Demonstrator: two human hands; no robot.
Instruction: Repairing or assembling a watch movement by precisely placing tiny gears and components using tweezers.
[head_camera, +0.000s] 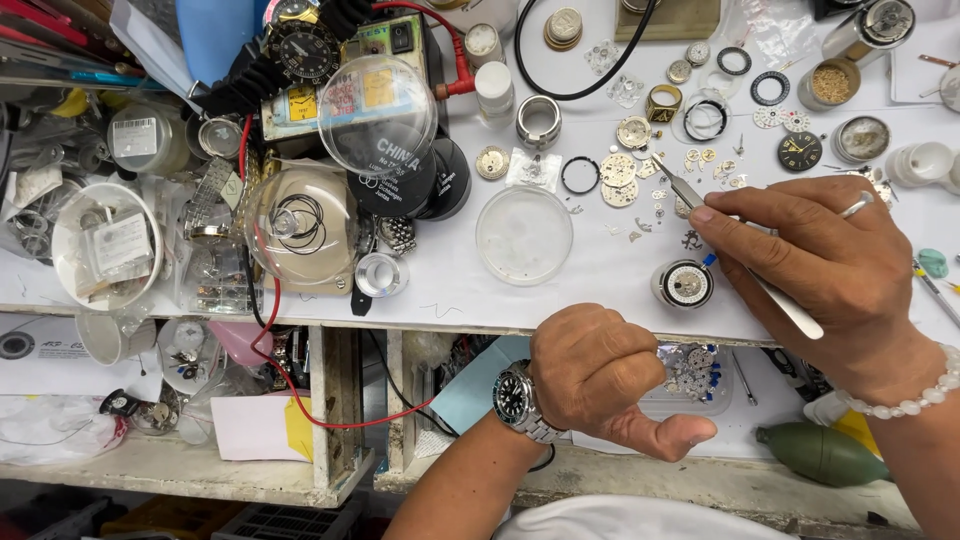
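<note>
The right hand (820, 265) pinches tweezers (735, 245), tips far-left among loose watch parts (640, 180). The left hand (600, 375), curled into a fist and holding nothing visible, rests near the bench (450, 295) edge, just left of a watch movement (685, 283).

Round dish (523, 236) on bench (590, 285), watch movement (685, 283) to its right, loose gears (640, 175) behind both
</note>
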